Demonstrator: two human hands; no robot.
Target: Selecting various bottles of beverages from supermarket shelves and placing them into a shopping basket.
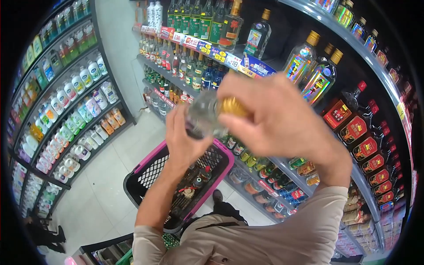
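A clear glass bottle (203, 112) with a gold cap (234, 107) is held tilted between my two hands, in front of the liquor shelves. My left hand (185, 135) is closed round the body of the bottle. My right hand (265, 116), blurred, grips the gold cap and neck. Below my left forearm is a black shopping basket with a pink rim (225, 155); several dark bottles (200, 180) lie in it, one with a red cap. The lower end of the held bottle is partly hidden by my left hand.
Liquor bottles with gold caps (323, 78) and red-labelled bottles (364, 147) stand on the curved right shelves. Green-labelled bottles (205, 25) fill the upper shelf ahead. Across the tiled floor (112, 172), left shelves hold white pump bottles (78, 84). Another person's dark-clothed legs (49, 235) show at lower left.
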